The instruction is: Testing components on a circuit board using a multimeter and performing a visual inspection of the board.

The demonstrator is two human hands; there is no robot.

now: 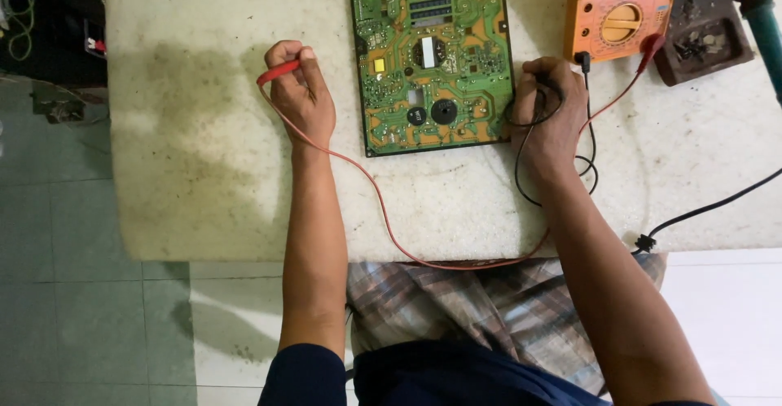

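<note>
A green circuit board [432, 56] lies flat on a white padded table top [204, 153]. My left hand [300, 92] rests left of the board and grips a red test probe [278, 72], its red lead [383, 219] trailing down over the table's front edge. My right hand [550, 109] sits at the board's right edge, closed around a black test probe [547, 88] with a looped black lead [588, 162]. Both leads run to an orange multimeter [621, 15] at the back right.
A dark brown soldering-iron stand [702, 27] sits right of the meter, with a teal-handled tool [764, 15] beside it. A black cable [717, 206] crosses the table's right side. Tiled floor [81, 292] lies to the left and below. My lap in checked cloth [456, 308] is under the table edge.
</note>
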